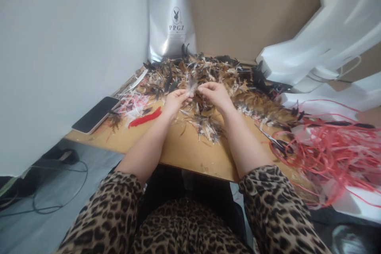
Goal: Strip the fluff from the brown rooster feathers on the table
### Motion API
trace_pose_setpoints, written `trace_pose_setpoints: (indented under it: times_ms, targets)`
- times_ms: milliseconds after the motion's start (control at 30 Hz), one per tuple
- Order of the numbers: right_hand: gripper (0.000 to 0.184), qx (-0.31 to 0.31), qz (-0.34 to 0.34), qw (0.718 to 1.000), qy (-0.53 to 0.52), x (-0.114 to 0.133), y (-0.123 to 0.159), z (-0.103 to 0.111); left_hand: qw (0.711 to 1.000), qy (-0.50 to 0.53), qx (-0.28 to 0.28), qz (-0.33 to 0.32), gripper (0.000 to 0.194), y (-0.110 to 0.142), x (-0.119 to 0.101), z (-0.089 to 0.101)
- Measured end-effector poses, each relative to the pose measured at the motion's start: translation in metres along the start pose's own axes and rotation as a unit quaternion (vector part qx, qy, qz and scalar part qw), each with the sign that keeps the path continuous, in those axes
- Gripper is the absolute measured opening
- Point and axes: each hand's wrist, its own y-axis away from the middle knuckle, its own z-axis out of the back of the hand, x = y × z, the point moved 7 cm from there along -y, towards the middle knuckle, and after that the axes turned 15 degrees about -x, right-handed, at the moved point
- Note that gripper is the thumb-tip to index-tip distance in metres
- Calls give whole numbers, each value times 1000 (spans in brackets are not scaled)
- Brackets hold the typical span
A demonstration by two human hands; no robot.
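Over the front of a heap of brown, black and white feathers [208, 67], my two hands are close together. My left hand [177, 99] is closed in a pinch on a pale, fluffy feather [192, 86] that stands up from the fingertips. My right hand [216, 93] is also pinched, its fingertips right beside that feather; whether they grip part of it or something small is hidden. Below the hands a small bunch of feathers [208, 129] lies on the wooden table [190, 151]. A red strip of soft material [145, 118] lies left of my left forearm.
A phone [95, 115] lies at the table's left edge, near pink and white scraps [133, 103]. Scissors [274, 141] lie right of my right forearm, beside a tangled pile of pink ribbon [336, 154]. A silver bag [172, 20] stands behind the heap.
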Motion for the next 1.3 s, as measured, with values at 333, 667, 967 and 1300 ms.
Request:
trace_pose_setpoints:
  times_ms: [333, 667, 967, 1300]
  targets:
    - [18, -1, 25, 1000, -15, -4, 9, -18, 997, -72, -1, -30, 24, 7, -5, -4]
    - [21, 20, -8, 1000, -10, -15, 9, -21, 994, 18, 57, 91, 34, 2, 8, -2]
    - [23, 8, -12, 1000, -2, -13, 12, -21, 994, -56, 84, 47, 20, 6, 6, -4]
    - [18, 84, 46, 986, 139, -6, 17, -23, 996, 62, -32, 56, 13, -9, 1, 15]
